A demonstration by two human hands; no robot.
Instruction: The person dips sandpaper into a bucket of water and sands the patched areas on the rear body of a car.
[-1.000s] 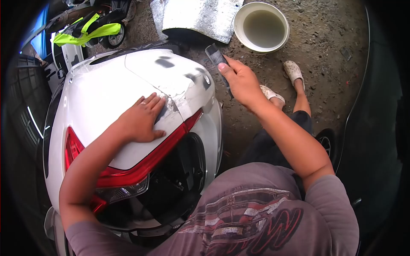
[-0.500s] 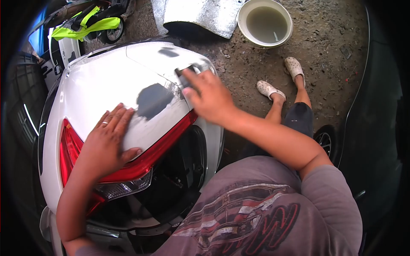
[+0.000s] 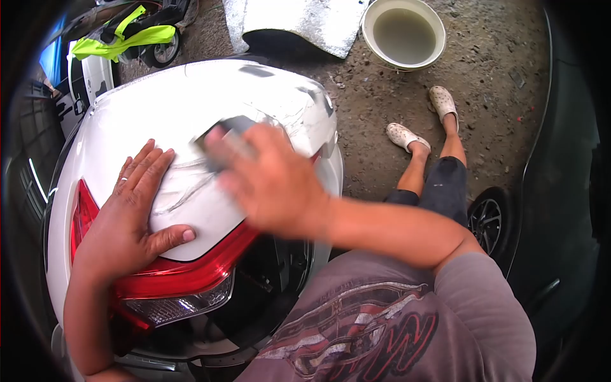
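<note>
The white rear body panel (image 3: pixel 146 95) of a car lies before me, with a red tail light (image 3: pixel 191 277) along its near edge. My left hand (image 3: pixel 137 210) rests flat on the panel's left part, fingers stretched and thumb apart. Closed around a dark sanding block (image 3: pixel 205 145), my right hand (image 3: pixel 273 181) is on the middle of the panel, smeared by motion. Hand and block largely cover a grey patch there. Wet greyish streaks (image 3: pixel 184 181) mark the surface between the hands. A smaller grey patch (image 3: pixel 256 70) shows farther off.
A white bucket of murky water (image 3: pixel 404 35) stands on the dirt ground, beside a silvery sheet (image 3: pixel 299 22). Another person's legs in beige clogs (image 3: pixel 407 137) are at right, near a dark car (image 3: pixel 560 210). A motorbike with a lime-yellow cover (image 3: pixel 124 41) stands far left.
My right hand has moved left and nearer with the block, over the larger grey patch. Streaks now show beside my left hand, which stays flat on the panel. The view has shifted slightly.
</note>
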